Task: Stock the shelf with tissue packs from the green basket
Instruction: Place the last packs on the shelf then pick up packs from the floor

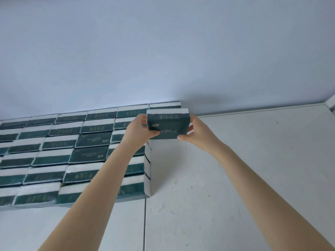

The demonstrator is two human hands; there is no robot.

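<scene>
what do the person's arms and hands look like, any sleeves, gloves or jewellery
The left hand and the right hand are bare, with no gloves and no rings that I can make out. The left forearm and the right forearm are bare too: no sleeve, watch or bracelet shows anywhere up to the bottom edge of the picture.

Dark green tissue pack point(167, 124) with a white band along its far edge and pale lettering, pinched at both short ends between 2 hands, left hand point(137, 131) and right hand point(195, 131). Poised at the far right corner of the stocked packs point(54, 156), matching green-and-white, laid in tight rows on the white shelf point(235, 169).
</scene>
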